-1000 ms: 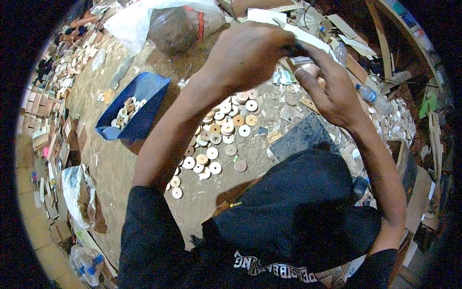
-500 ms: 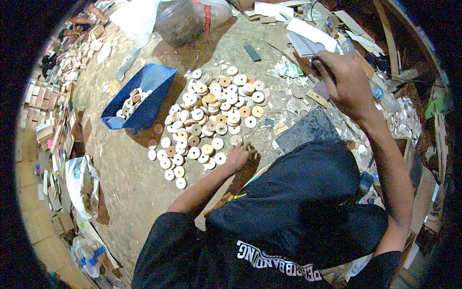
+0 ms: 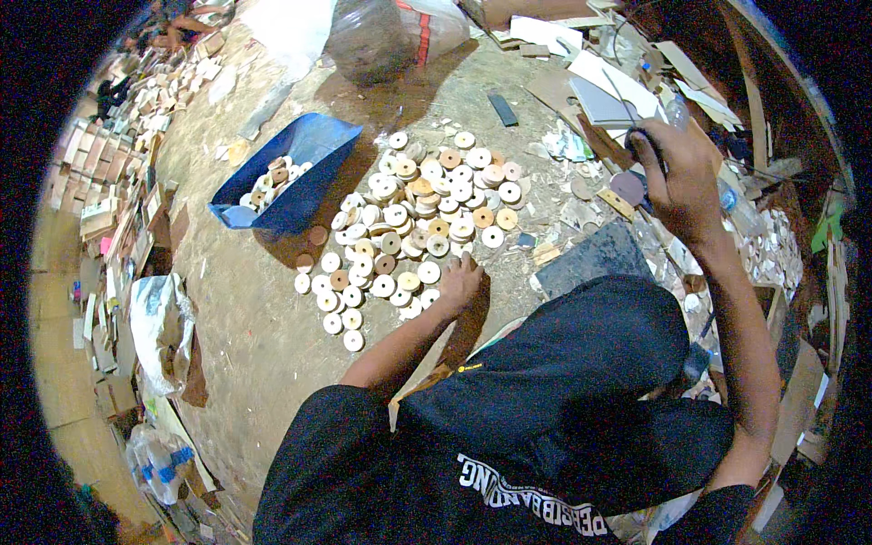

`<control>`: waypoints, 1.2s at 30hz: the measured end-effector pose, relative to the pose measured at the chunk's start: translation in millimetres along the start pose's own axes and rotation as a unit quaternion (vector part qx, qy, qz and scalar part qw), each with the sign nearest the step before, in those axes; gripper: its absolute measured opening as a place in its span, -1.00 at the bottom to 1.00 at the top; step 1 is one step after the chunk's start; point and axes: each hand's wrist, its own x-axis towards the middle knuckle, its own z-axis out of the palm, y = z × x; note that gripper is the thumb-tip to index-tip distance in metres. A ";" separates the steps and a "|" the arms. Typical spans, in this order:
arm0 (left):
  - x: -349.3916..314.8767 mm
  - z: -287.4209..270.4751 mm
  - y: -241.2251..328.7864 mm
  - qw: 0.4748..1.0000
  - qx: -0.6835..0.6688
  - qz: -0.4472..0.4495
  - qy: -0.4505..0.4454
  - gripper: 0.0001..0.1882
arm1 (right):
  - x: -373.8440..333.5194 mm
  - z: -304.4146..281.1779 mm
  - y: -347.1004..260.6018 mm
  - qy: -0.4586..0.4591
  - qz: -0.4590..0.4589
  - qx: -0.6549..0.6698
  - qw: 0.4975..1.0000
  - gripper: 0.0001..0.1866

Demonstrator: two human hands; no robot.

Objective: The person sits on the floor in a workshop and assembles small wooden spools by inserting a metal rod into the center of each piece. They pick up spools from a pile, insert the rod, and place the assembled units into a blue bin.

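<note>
A spread pile of small round wooden discs with centre holes (image 3: 395, 215) lies on the floor ahead of me, mostly pale, a few brown. At its near right edge is my left hand (image 3: 461, 282), fingers loosely bent and apart, the tips close to the discs; I see nothing held in it. My right hand (image 3: 683, 177) is raised at the right, closed around the dark end of a thin rod-like tool (image 3: 621, 89). The tool's exact kind cannot be made out. Left of the pile, a blue scoop-shaped container (image 3: 315, 150) holds several similar discs.
A dark flat slab (image 3: 595, 255) lies before my knee. Wood offcuts and white boards (image 3: 613, 86) clutter the right side. Stuffed clear sacks (image 3: 372, 41) stand at the back. Wood blocks (image 3: 95, 156) are heaped at left, near a white plastic bag (image 3: 162, 331).
The whole view has shifted, so the floor things sit farther right. My left hand has come slightly closer to the discs. My right hand stays raised, still gripping the rod-like tool.
</note>
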 end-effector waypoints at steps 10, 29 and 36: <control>-10.5 -21.0 -27.7 0.990 -0.094 -0.052 0.087 -0.67 | -3.7 -1.2 4.3 0.019 -0.007 0.024 1.000 -0.84; -56.7 -17.1 -54.4 0.999 0.033 0.009 -0.022 -0.60 | -8.7 4.4 5.4 -0.042 0.023 0.033 0.998 -0.81; -62.8 -8.0 -52.0 0.997 0.016 0.009 -0.081 -0.55 | -9.7 9.5 5.6 -0.038 0.009 0.014 0.999 -0.81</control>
